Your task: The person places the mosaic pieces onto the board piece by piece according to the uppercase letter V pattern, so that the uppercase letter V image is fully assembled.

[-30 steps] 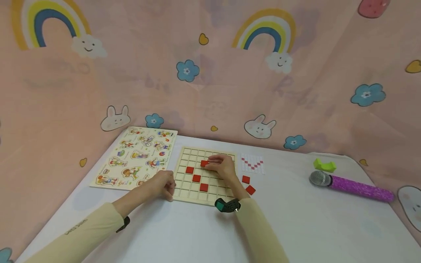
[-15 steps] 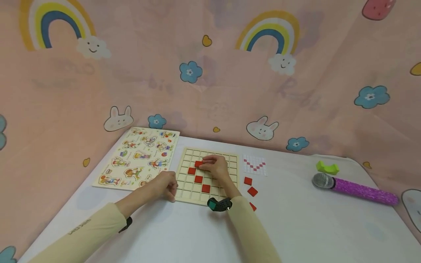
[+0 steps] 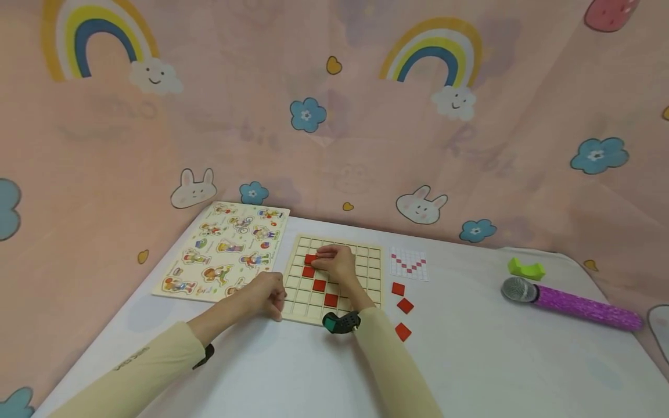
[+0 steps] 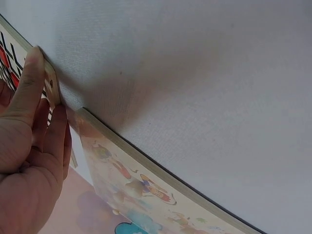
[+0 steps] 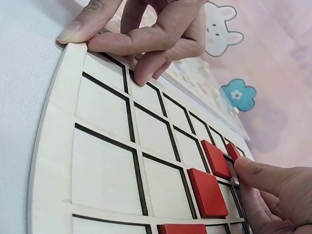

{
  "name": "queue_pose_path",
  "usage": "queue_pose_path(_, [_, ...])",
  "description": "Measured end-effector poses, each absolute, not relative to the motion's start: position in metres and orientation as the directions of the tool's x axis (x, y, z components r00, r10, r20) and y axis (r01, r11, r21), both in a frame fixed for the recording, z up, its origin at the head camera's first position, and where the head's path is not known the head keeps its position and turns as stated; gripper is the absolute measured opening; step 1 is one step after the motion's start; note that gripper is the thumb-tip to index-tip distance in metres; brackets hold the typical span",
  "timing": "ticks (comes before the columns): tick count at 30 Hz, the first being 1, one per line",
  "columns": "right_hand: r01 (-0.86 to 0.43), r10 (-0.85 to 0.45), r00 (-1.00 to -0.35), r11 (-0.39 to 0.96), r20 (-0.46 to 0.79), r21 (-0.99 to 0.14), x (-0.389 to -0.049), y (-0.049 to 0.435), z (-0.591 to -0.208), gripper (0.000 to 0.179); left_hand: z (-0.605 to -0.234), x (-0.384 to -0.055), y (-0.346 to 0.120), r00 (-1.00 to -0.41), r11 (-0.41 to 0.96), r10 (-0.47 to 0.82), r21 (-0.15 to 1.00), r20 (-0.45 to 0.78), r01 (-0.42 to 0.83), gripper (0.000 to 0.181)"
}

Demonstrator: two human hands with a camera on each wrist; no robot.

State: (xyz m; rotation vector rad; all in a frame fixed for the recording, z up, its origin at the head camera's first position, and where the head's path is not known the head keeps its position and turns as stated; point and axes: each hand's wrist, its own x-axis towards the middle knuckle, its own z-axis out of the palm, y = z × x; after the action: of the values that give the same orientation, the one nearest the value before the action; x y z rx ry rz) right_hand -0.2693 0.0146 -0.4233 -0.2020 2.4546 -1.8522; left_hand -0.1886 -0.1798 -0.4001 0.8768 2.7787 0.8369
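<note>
A square wooden grid board (image 3: 360,313) lies on the white table, with a diagonal of red tiles such as one red tile (image 3: 319,285) in its cells. My left hand (image 3: 265,295) grips the board's near left corner, thumb and fingers bent about the edge; the left wrist view shows this hand (image 4: 29,131) at the corner. Over the left part of the grid my right hand (image 3: 337,264) pinches a square red tile (image 3: 309,259), just beyond the end of the diagonal. From the right wrist view, the thumb of my right hand (image 5: 278,187) presses at this tile (image 5: 232,150).
Right of the board lie a pattern card (image 3: 409,264) with a pink V and three loose red tiles (image 3: 405,305). A picture puzzle board (image 3: 219,249) stands close on the left. Farther right are a purple microphone (image 3: 585,305) and a green block (image 3: 525,269).
My right hand has moved left across the grid with the red tile, toward the diagonal's end. My left hand keeps its grip on the board's corner. The head view has shifted slightly.
</note>
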Motion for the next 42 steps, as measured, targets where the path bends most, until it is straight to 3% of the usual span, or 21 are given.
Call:
queue_pose_path(31, [-0.16, -0.129, -0.985, 0.399, 0.117, -0.903, -0.268, -0.009, -0.423, 0.027, -0.402, -0.19, -0.178, -0.832, 0.693, 0.553, 0.531, 0.043, 0.488, 0.022])
queue_pose_path(42, [-0.126, -0.148, -0.985, 0.302, 0.084, -0.945, -0.269, -0.004, -0.422, 0.025, -0.4, -0.188, -0.18, -0.855, 0.705, 0.518, 0.556, 0.019, 0.44, 0.023])
